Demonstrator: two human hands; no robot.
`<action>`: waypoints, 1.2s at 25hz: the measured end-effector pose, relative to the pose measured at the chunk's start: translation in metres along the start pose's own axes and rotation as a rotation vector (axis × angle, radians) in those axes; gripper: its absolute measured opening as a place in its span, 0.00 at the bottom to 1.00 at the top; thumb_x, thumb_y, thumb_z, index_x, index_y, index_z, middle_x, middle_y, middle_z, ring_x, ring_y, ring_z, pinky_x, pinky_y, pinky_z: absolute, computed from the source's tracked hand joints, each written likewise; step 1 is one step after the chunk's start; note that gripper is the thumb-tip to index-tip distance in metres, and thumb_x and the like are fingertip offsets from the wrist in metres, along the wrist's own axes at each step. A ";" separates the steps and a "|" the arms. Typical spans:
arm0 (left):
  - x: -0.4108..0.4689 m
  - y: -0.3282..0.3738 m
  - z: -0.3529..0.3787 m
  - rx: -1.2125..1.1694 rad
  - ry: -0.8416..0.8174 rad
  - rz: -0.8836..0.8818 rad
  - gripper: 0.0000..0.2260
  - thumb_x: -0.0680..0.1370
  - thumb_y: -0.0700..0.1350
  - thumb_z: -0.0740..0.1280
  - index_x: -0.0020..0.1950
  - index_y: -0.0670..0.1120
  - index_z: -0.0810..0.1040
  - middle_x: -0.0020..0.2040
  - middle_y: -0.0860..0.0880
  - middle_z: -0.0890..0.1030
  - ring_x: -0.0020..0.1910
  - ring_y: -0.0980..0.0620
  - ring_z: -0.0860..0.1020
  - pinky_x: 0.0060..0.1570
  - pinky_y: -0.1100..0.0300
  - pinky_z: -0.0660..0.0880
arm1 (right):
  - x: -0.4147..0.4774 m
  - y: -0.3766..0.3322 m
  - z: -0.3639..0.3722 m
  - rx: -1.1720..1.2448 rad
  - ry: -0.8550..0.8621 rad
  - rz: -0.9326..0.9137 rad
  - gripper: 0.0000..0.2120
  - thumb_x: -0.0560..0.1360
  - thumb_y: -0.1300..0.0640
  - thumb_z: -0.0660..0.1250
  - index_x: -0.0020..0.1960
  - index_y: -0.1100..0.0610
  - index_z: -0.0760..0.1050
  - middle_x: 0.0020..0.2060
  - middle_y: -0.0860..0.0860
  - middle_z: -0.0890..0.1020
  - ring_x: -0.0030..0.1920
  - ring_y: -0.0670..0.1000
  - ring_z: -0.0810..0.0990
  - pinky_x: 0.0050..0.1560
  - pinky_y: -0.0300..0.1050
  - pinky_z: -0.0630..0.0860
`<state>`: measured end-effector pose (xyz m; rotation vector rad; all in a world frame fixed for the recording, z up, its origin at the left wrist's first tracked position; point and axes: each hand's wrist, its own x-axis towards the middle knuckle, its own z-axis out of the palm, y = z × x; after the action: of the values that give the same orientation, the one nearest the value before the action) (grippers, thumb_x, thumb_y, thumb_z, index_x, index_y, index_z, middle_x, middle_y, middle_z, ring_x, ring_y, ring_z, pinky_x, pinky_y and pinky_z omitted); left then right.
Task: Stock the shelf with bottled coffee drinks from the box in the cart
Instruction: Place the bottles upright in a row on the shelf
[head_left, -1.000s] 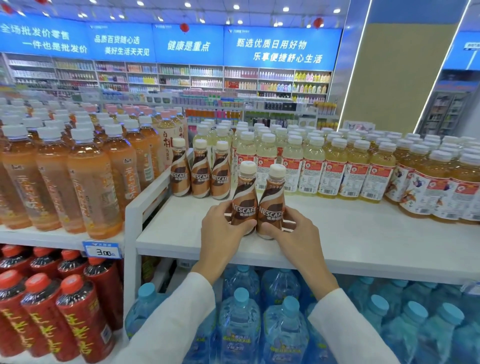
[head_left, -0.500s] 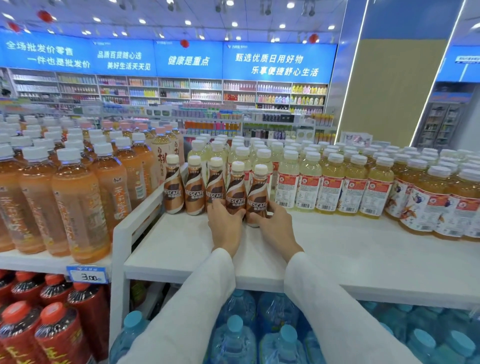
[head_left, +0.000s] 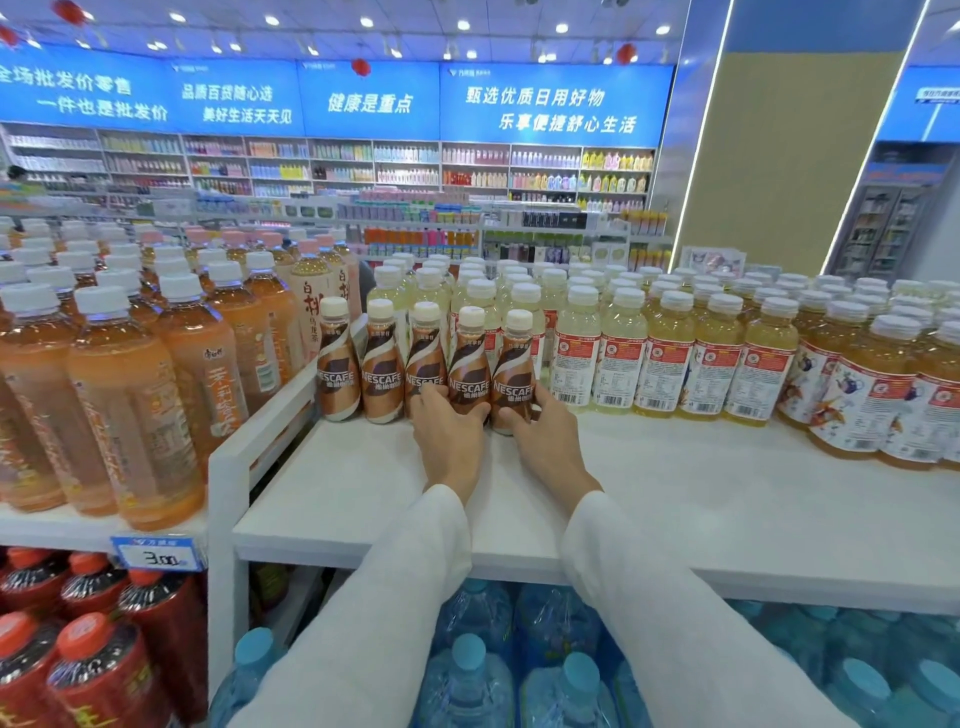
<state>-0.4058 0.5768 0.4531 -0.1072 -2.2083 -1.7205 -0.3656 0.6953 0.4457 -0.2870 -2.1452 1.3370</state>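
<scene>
Several brown Nescafe coffee bottles with cream caps stand in a row at the back left of the white shelf (head_left: 675, 483). My left hand (head_left: 451, 436) grips the fourth bottle (head_left: 468, 358) near its base. My right hand (head_left: 545, 441) grips the fifth bottle (head_left: 514, 371), the rightmost of the row. Both held bottles stand upright on the shelf, in line with the other three coffee bottles (head_left: 382, 364). The box and the cart are out of view.
Yellow drink bottles (head_left: 670, 358) fill the shelf behind and to the right of the row. Orange tea bottles (head_left: 130, 405) crowd the lower shelf at left. Blue water jugs (head_left: 467, 675) and red bottles (head_left: 104, 670) sit below. A white divider (head_left: 270, 441) bounds the shelf's left side.
Both hands pushed the two coffee bottles from the shelf's front back to the row of three, so they now stand at its right end.
</scene>
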 end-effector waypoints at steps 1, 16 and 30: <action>0.000 0.000 0.000 -0.002 0.001 0.000 0.22 0.71 0.45 0.80 0.59 0.44 0.73 0.57 0.46 0.74 0.51 0.49 0.72 0.53 0.59 0.69 | 0.000 0.001 0.000 -0.006 0.003 -0.001 0.20 0.74 0.57 0.74 0.66 0.51 0.77 0.53 0.45 0.84 0.53 0.45 0.81 0.46 0.28 0.70; -0.001 -0.001 0.002 0.011 0.010 -0.004 0.22 0.72 0.47 0.79 0.60 0.45 0.72 0.59 0.47 0.74 0.50 0.51 0.72 0.51 0.60 0.67 | 0.002 0.004 0.004 -0.039 -0.021 0.013 0.22 0.78 0.56 0.70 0.70 0.51 0.70 0.60 0.47 0.82 0.59 0.49 0.80 0.57 0.40 0.71; -0.090 -0.011 -0.099 0.038 -0.145 0.061 0.18 0.79 0.58 0.69 0.67 0.52 0.76 0.63 0.56 0.80 0.59 0.54 0.78 0.60 0.57 0.74 | -0.124 -0.019 -0.068 -0.113 -0.087 0.051 0.27 0.80 0.42 0.65 0.76 0.48 0.67 0.74 0.44 0.71 0.70 0.46 0.71 0.70 0.45 0.68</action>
<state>-0.3022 0.4924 0.4363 -0.2956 -2.3133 -1.6854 -0.2235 0.6787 0.4391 -0.3359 -2.3052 1.2797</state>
